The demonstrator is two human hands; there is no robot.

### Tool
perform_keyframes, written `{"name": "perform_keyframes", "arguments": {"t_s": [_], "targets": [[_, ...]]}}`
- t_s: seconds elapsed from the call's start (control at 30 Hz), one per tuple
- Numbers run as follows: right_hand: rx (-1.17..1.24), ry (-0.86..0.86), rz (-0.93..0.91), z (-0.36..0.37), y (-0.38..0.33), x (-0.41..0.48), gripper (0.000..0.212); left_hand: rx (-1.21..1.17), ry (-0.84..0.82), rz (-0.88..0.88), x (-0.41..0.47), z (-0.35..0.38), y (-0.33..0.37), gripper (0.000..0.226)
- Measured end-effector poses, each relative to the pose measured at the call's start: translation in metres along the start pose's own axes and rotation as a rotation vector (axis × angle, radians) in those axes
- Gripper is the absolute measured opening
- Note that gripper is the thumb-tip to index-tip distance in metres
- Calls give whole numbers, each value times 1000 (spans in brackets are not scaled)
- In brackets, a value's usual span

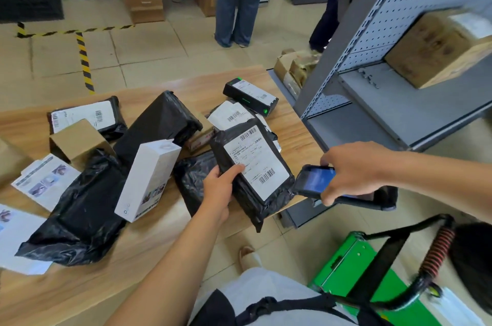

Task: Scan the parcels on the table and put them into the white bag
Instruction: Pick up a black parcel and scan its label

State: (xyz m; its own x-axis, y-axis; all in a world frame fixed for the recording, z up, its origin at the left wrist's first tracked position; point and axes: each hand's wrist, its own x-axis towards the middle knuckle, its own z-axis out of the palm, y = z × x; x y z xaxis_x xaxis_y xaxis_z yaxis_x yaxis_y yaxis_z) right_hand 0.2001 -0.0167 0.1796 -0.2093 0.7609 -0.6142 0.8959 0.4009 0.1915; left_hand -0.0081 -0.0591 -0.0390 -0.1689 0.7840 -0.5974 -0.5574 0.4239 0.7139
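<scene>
My left hand (219, 188) grips a black poly-bag parcel (274, 194) with a white shipping label facing up, tilted over the table's right front corner. My right hand (351, 170) holds a dark handheld scanner (318, 180) with a lit blue screen, its end close to the parcel's right edge. More parcels lie on the wooden table (149, 259): a white carton (149, 179), a big black bag (80, 211), a brown box (78, 140), a black box with a label (250, 96) and other labelled black bags. No white bag is in view.
A grey metal shelf rack (378, 102) stands right of the table with a cardboard box (439, 48) on it. A green cart with a black handle (399, 267) is at lower right. Two people stand on the tiled floor beyond the table. Printed sheets (45, 184) lie at the left.
</scene>
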Motion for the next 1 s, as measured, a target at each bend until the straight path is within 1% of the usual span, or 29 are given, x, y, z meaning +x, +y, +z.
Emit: {"name": "perform_keyframes", "arguments": {"t_s": [0.17,0.4,0.6,0.67,0.77,0.83,0.9,1.0], "targets": [[10,-27,38,3,-1,-4,57,10,-58,0,1,-4,-1,48],[15,-42,48,3,4,0,59,16,-60,2,2,-5,3,33],[81,-12,31,-4,10,3,56,-2,-29,19,-1,-2,11,36],[215,-24,3,-7,14,6,54,-10,-17,36,-2,-2,13,38],[602,-88,-63,-8,21,14,54,-18,-1,62,-6,-5,19,38],[738,-74,-113,-4,23,25,54,-5,24,82,-9,-9,23,37],[887,-39,-163,2,19,40,44,5,65,104,-14,-15,28,35],[1156,-22,-226,13,7,64,44,17,123,133,-28,-26,36,33]]}}
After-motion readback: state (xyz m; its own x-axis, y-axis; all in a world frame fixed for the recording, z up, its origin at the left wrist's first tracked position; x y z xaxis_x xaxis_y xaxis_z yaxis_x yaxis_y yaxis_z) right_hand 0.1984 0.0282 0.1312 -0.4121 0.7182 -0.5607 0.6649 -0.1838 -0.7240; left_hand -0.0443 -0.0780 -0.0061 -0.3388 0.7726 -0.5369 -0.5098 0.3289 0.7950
